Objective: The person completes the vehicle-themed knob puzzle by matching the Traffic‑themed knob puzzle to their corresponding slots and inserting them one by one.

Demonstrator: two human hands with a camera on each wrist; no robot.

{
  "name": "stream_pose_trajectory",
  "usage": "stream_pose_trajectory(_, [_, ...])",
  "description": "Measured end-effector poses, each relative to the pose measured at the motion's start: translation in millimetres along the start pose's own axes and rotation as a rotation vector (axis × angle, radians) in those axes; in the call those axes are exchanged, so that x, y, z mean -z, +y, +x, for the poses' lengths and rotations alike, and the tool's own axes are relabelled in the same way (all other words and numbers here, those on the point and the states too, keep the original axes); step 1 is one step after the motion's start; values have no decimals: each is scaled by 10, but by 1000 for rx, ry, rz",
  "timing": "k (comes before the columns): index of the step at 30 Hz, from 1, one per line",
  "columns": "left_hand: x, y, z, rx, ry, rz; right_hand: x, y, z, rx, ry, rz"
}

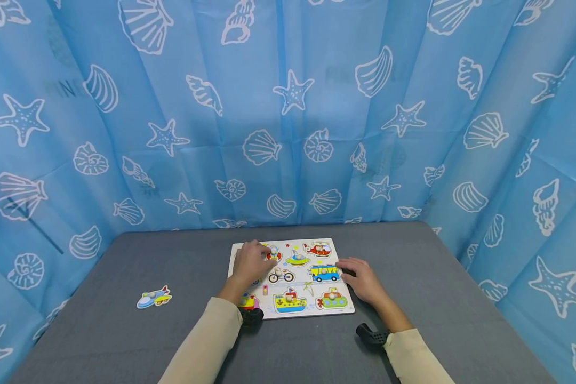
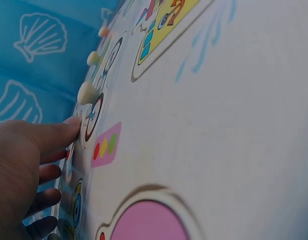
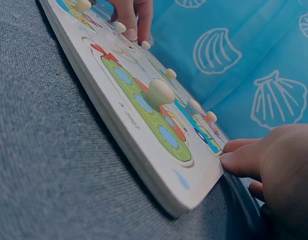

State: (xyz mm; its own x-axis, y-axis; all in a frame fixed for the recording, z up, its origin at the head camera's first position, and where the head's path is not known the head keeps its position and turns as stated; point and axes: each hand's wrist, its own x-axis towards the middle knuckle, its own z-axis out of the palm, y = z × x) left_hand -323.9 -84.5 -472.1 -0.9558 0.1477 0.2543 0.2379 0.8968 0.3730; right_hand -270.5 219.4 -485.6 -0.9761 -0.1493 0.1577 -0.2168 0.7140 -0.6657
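A white wooden knob puzzle board (image 1: 288,284) lies on the table, with vehicle pieces in it. My left hand (image 1: 250,262) is over its upper left part, thumb and forefinger beside the rocket piece (image 1: 274,254). In the left wrist view the left thumb (image 2: 59,135) is extended and the other fingers are loosely bent; their contact with the piece is hidden. At the board's right edge, my right hand (image 1: 363,278) touches the side near the bus piece (image 1: 324,273) with thumb and forefinger. Some left-side pieces are covered by the left hand and forearm.
A loose airplane piece (image 1: 154,297) lies on the grey table (image 1: 182,341), left of the board. Behind and at both sides hangs a blue curtain (image 1: 288,117) with white shells and starfish. Dark bands (image 1: 372,335) sit on both wrists.
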Motion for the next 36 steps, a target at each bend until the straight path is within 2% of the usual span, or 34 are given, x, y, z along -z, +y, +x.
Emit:
stream_pose_trajectory(11, [37,-7,-26,29,-17,-23,7,-7,-4,-4,-2,15])
stream_pose_trajectory(20, [136,-89,-75,-32,25,-56,8,-10,-8,1,-2,13])
stream_pose_trajectory(26, [217,-139,-165,-44,43,-98,11,-19,-2,-5,-3,6])
stream_pose_trajectory(36, [468,-193,-366,-76,115,-173,11,-12,-3,-1,-4,10])
